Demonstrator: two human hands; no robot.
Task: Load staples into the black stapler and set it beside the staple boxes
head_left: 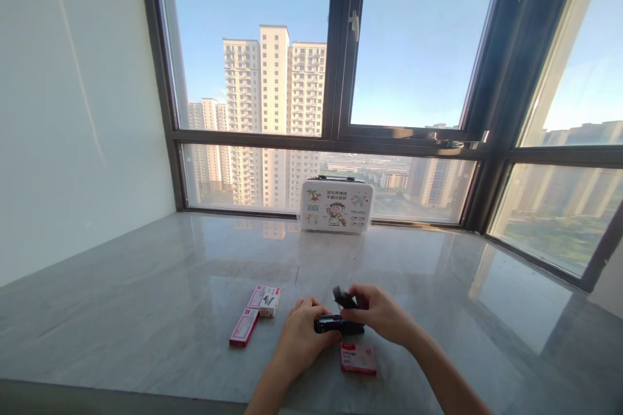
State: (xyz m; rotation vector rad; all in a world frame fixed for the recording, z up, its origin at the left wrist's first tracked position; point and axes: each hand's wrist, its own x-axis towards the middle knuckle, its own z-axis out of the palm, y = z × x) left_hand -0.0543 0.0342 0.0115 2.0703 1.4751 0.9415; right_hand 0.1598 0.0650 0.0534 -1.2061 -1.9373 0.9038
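A black stapler [329, 323] lies low over the grey marble sill, its upper arm tilted up away from the base. My left hand [307, 331] is closed around the left end of the base, thumb on the near side. My right hand [377, 312] pinches the stapler at its raised upper arm, the fingers partly covering the hinge end. Just in front of the stapler, a flat red and white box [359, 359] rests near my right hand. Whether staples sit inside the stapler is too small to tell.
Left of my hands are a long pink and white box [244, 327], a similar box [256, 297] and a small white box [270, 303] with a stapler-like picture. A white printed carry case [337, 207] stands against the window. The sill's front edge [121, 389] runs along the bottom.
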